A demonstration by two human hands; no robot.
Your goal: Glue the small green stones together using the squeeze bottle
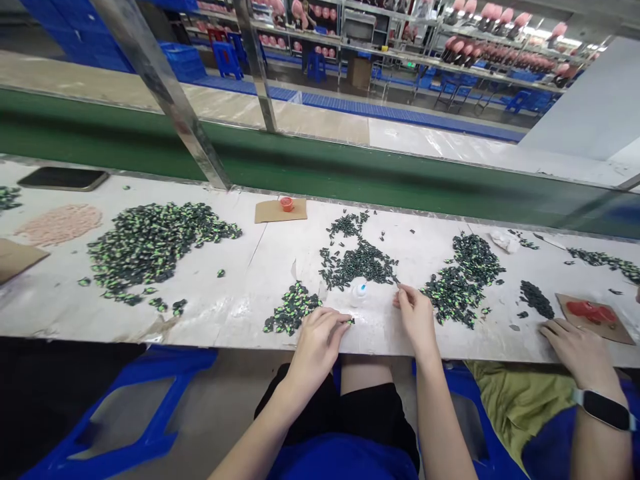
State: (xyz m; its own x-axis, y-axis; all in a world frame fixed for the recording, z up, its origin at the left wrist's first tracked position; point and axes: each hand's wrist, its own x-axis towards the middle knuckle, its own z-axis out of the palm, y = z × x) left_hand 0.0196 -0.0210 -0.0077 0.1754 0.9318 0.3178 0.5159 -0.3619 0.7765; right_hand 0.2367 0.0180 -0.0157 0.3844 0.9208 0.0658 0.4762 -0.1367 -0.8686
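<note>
My left hand (pixel 320 339) is closed at the near table edge, pinching a small black-and-green piece (pixel 352 321) at its fingertips. Beside it lies a small heap of black pieces with green marks (pixel 290 310). My right hand (pixel 416 316) is also closed, thumb and finger on a thin dark piece (pixel 396 279) whose kind I cannot make out. That hand is near the right end of a loose heap of small dark elongated pieces (pixel 363 262). Between my hands stands a small white bottle with a blue tip (pixel 359 289).
A larger heap of black-and-green pieces (pixel 155 243) lies left, near pale pink pieces (pixel 63 223) and a phone (pixel 63 178). A red cup (pixel 287 204) sits on cardboard. Another person's hand (pixel 580 347) rests at right by black pieces (pixel 536 300). A green belt (pixel 350 170) runs behind.
</note>
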